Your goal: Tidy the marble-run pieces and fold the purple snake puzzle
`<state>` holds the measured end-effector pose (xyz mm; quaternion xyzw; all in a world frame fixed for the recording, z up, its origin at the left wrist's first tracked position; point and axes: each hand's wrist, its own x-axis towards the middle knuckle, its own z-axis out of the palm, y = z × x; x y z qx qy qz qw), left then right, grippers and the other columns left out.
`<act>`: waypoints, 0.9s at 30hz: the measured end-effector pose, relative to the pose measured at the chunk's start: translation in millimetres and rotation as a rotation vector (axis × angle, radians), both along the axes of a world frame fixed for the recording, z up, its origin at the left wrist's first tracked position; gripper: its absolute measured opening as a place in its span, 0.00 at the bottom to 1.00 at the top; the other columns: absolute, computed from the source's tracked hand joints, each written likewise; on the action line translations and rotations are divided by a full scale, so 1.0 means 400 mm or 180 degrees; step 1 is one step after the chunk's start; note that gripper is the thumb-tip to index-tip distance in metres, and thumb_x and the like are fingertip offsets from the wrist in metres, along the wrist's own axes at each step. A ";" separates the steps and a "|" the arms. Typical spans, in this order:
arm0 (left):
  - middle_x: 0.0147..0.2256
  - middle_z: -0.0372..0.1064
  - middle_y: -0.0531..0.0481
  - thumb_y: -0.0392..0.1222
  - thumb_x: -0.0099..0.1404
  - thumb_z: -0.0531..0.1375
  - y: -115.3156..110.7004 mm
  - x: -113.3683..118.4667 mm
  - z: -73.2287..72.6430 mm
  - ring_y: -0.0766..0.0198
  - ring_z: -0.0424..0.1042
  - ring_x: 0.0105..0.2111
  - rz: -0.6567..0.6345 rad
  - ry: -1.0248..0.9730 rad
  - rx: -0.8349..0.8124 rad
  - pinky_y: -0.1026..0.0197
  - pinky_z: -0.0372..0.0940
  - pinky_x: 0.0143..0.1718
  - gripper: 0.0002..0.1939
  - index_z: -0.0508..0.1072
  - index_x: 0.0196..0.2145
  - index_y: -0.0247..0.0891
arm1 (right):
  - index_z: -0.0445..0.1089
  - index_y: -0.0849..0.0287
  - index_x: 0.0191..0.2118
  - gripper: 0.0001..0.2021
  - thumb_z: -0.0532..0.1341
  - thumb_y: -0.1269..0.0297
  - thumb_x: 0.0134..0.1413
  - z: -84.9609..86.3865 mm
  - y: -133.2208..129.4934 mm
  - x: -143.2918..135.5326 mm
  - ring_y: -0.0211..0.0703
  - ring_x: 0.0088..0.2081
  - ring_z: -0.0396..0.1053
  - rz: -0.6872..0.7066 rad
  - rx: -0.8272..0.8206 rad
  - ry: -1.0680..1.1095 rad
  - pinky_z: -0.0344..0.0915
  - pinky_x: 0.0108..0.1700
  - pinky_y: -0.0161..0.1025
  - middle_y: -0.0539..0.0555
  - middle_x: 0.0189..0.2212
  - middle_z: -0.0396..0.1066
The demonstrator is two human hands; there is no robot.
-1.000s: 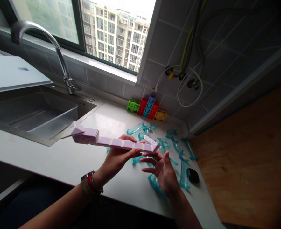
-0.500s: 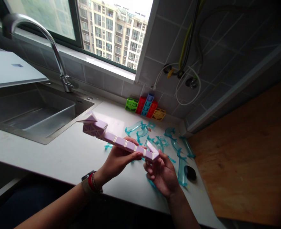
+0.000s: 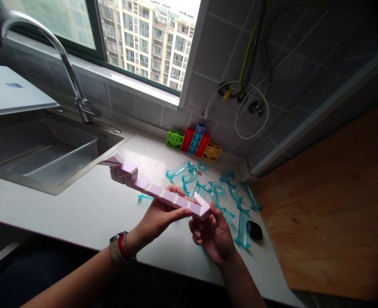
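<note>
Left hand (image 3: 158, 219): forearm enters from lower left, sloping up to the right; watch (image 3: 118, 237) and red bracelet (image 3: 121, 245) at the wrist. Thumb lies along the near side of the lilac segmented strip (image 3: 167, 196), fingers pass behind it. Grip closed on the strip, right of its middle.

Right hand (image 3: 215, 240): forearm rises from the lower edge, leaning left. Palm partly toward the camera, thumb up against the strip's right end, fingers curled below. Grip closed on that end in a pinch.

Strip: held above the desk (image 3: 79, 214), slanting down from upper left to lower right. Appearance, left to right: pale pointed wedge at the tip; bulkier folded block; straight run of lilac segments parted by cream-white lines; short pointed hook doubling back at the right end.

Surroundings, left to right: sink (image 3: 60, 188); row of coloured blocks (image 3: 193, 142) by the wall; translucent teal pieces (image 3: 244, 226), scattered; black rounded object (image 3: 255, 230) beside one of them.
</note>
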<state>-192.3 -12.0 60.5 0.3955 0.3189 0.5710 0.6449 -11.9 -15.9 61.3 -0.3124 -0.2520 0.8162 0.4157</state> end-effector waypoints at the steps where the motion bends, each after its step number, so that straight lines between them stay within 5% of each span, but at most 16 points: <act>1: 0.39 0.82 0.45 0.39 0.55 0.76 -0.002 0.002 -0.003 0.55 0.82 0.40 -0.0073 -0.0004 0.0014 0.58 0.74 0.43 0.22 0.70 0.41 0.38 | 0.78 0.61 0.43 0.24 0.63 0.42 0.60 -0.003 -0.002 -0.002 0.35 0.21 0.61 0.0030 0.0004 0.0010 0.56 0.19 0.28 0.46 0.20 0.62; 11: 0.30 0.78 0.50 0.41 0.53 0.77 -0.006 0.003 0.001 0.61 0.76 0.31 0.0028 0.0414 0.0053 0.62 0.69 0.34 0.19 0.71 0.35 0.36 | 0.77 0.62 0.42 0.24 0.63 0.42 0.57 -0.015 -0.002 0.002 0.36 0.22 0.60 -0.0048 0.0014 -0.0301 0.57 0.21 0.30 0.49 0.23 0.66; 20: 0.31 0.77 0.50 0.41 0.54 0.77 -0.006 -0.004 0.000 0.60 0.77 0.32 -0.0062 0.0501 0.0199 0.61 0.70 0.33 0.18 0.71 0.34 0.37 | 0.77 0.61 0.32 0.20 0.63 0.46 0.58 -0.020 -0.004 0.006 0.38 0.21 0.58 -0.0340 0.0757 -0.0806 0.58 0.21 0.33 0.45 0.17 0.56; 27: 0.31 0.79 0.49 0.40 0.54 0.77 -0.007 -0.014 0.006 0.61 0.79 0.31 -0.0377 0.0348 0.0084 0.62 0.73 0.33 0.20 0.69 0.35 0.36 | 0.77 0.59 0.32 0.19 0.60 0.48 0.63 -0.033 -0.006 0.013 0.38 0.23 0.58 -0.0288 0.1319 -0.1072 0.63 0.25 0.36 0.49 0.22 0.62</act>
